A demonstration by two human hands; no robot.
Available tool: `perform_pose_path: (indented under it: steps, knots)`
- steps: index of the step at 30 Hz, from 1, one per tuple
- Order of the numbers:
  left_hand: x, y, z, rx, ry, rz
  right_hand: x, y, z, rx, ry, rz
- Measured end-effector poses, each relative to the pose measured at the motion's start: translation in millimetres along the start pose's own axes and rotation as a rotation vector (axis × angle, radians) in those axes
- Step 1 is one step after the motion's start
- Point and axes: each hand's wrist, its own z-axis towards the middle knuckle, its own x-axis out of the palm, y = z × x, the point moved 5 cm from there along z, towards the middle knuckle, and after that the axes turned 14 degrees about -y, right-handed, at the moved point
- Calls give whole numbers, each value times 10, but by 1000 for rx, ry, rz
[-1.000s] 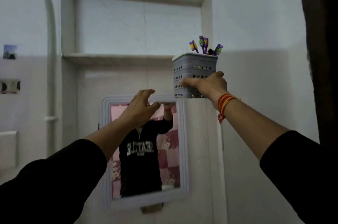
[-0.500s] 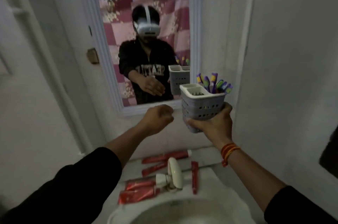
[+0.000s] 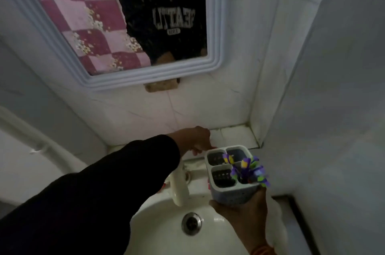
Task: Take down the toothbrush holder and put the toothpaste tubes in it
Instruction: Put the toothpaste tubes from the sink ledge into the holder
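Head view: grey perforated toothbrush holder [image 3: 233, 190], four compartments, upright.

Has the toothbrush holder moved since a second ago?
Yes. The holder, then up beside the ledge above the mirror, is now well below the mirror, held by the right hand over the sink.

Grey four-compartment toothbrush holder [image 3: 230, 173] with purple toothbrushes [image 3: 250, 169], gripped from below by right hand [image 3: 241, 211] above white sink [image 3: 208, 238]; left hand [image 3: 195, 138] at back ledge [image 3: 235, 134].

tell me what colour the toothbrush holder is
Grey toothbrush holder, held by the right hand; head view.
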Motion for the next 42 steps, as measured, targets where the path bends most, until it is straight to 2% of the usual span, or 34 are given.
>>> perform_pose_path:
  steps: [4,12,15,18,20,25,28,30,33,38,40,42]
  knots:
    - [236,-36,295,-3,26,19,27,-183,15,32,96,11]
    - [309,-59,497,-56,15,55,13,-244,77,70,10,9]
    - [272,-101,488,-23,-49,72,4,-189,94,44,-2,0]
    - [78,-172,382,55,-155,30,7,-220,110,46,0,-8]
    - [-141,-182,248,46,-252,-106,24,-217,118,35,-1,-6]
    - [-967,-274,-399,279,-730,-296,134,-190,80,3,35,19]
    - [-1207,-315,-801,400,-874,-326,239,-188,59,9,86,34]
    - [-1148,-346,-942,457,-843,-349,309,-214,68,31,107,57]
    - [-872,-409,-1006,458,-710,-290,410,-234,81,22,148,59]
    - [-524,-320,-828,366,-508,-225,466,-319,79,2,140,53]
    - [-497,-204,-694,310,-439,-293,458,-374,74,2,129,50]
    - [-514,-71,-560,245,-451,-391,460,-431,85,9,134,56]
